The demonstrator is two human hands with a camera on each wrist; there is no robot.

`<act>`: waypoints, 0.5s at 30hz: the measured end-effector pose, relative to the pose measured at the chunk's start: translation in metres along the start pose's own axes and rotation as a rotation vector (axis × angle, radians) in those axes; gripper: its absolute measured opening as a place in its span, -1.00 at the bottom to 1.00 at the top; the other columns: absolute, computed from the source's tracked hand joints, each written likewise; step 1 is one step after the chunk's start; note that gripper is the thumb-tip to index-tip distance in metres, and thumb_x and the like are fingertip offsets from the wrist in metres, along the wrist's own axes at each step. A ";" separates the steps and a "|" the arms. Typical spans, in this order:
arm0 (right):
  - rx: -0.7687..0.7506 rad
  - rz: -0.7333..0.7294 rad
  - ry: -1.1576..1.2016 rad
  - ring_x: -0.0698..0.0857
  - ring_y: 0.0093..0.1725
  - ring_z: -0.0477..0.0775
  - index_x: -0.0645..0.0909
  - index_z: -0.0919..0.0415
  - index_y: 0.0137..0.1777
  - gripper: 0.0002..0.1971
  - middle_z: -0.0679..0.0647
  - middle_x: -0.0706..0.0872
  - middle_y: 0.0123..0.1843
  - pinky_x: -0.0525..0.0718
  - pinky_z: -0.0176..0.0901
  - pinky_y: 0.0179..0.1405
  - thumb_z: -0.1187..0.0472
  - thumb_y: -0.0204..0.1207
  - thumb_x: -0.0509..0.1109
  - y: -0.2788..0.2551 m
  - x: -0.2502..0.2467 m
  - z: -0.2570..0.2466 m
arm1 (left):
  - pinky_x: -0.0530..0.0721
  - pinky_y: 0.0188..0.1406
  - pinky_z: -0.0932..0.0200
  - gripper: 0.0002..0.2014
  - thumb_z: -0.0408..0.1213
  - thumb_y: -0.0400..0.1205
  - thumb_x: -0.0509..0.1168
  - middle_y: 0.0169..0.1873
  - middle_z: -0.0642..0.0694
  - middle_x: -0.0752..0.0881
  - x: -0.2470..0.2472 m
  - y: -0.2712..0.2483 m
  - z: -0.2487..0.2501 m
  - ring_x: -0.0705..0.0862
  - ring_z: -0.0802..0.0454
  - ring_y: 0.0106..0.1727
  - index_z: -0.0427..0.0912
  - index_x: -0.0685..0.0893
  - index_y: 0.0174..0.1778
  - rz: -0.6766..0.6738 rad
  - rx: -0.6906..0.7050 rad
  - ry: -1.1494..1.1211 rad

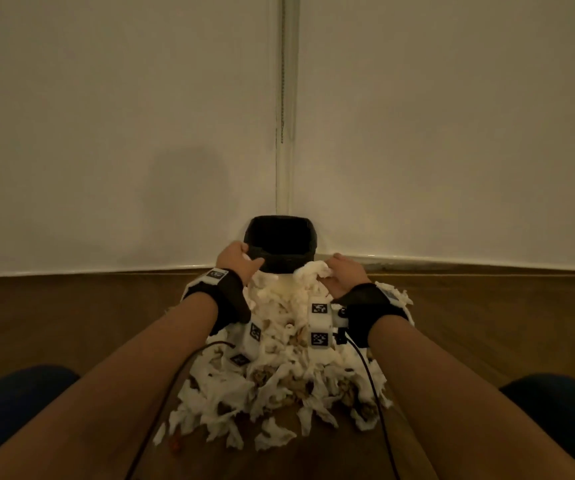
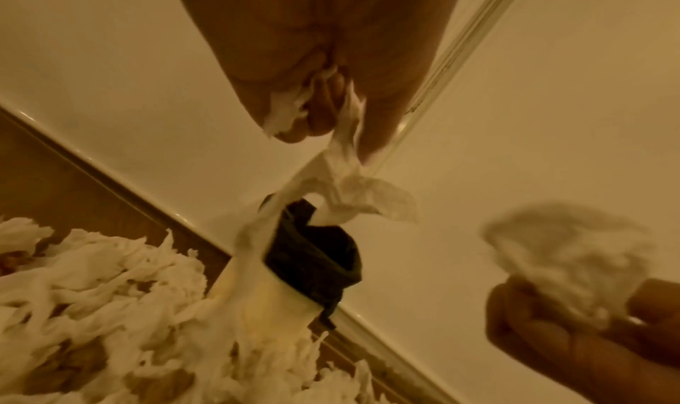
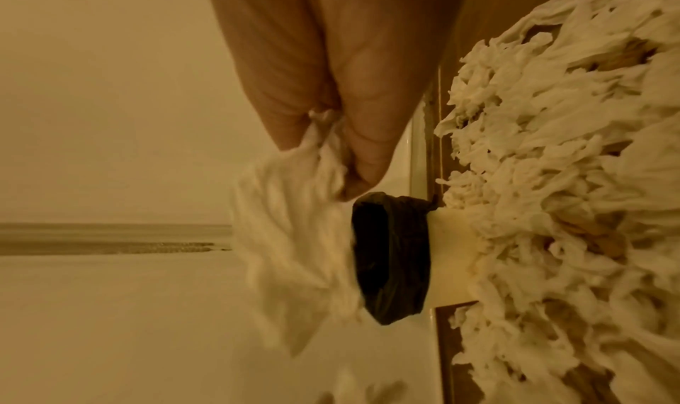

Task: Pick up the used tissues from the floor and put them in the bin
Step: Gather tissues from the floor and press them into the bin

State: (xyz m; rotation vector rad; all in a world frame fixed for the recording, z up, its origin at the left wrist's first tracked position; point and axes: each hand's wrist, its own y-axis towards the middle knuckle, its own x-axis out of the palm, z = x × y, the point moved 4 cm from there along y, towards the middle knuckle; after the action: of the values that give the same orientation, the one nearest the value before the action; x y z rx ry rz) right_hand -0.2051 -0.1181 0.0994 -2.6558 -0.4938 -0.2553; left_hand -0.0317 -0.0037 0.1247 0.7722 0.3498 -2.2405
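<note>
Head view first: the used tissues [image 1: 279, 368] lie in a big white heap on the wooden floor [image 1: 88, 323], spreading from six o'clock up to the foot of the bin [image 1: 280, 244], which stands at twelve o'clock in the corner of the walls [image 1: 123, 133], its black liner folded over the rim and its dark mouth showing nothing I can make out. Out at the left, the left hand [image 1: 235, 259] hovers at the bin's nine o'clock rim, fingers pinching a twisted strand of tissue [image 2: 342, 186] that trails down toward the heap. At three o'clock the right hand [image 1: 343, 273] is clenched around a fluffy wad [image 3: 294, 235], just short of the rim. Both loads look ready to drop in. The risk, I'd judge: that long strand is light and dangling, so it could snag the liner or slip outside the rim when released. Tissues pressed against the bin's base might nudge it, too.
</note>
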 end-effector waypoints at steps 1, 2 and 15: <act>0.077 -0.052 0.147 0.56 0.25 0.22 0.54 0.28 0.23 -0.77 0.12 0.58 0.05 0.47 -0.45 0.08 0.33 0.69 0.10 -0.007 0.003 -0.001 | 0.49 0.16 0.05 -0.90 -0.37 0.62 0.24 0.11 -0.33 0.62 -0.003 -0.006 0.005 0.57 -0.26 0.20 -0.22 0.47 0.01 0.016 0.011 -0.015; 0.098 -0.138 0.303 0.57 0.26 0.25 0.52 0.21 0.26 -0.71 0.19 0.57 0.12 0.52 -0.37 0.14 0.42 0.70 0.05 -0.017 0.006 -0.004 | 0.47 0.19 0.05 -0.90 -0.47 0.62 0.17 0.16 -0.39 0.60 -0.006 -0.010 0.009 0.56 -0.29 0.21 -0.24 0.46 0.00 0.027 0.015 -0.043; -0.063 0.021 -0.064 0.48 -0.36 0.04 0.68 0.28 0.19 -0.54 0.11 0.53 -0.31 0.53 -0.09 -0.26 0.00 0.72 0.02 -0.042 -0.003 -0.019 | 0.43 -0.72 0.38 -0.78 -0.41 0.67 0.00 -0.28 -0.18 0.53 -0.026 -0.039 0.036 0.46 0.02 -0.53 -0.14 0.53 -0.16 0.086 -0.053 -0.402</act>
State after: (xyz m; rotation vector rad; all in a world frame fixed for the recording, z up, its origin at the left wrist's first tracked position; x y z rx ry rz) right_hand -0.2259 -0.0918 0.1307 -2.7366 -0.4851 -0.1828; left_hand -0.0603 0.0212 0.1692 0.2895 0.1760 -2.2292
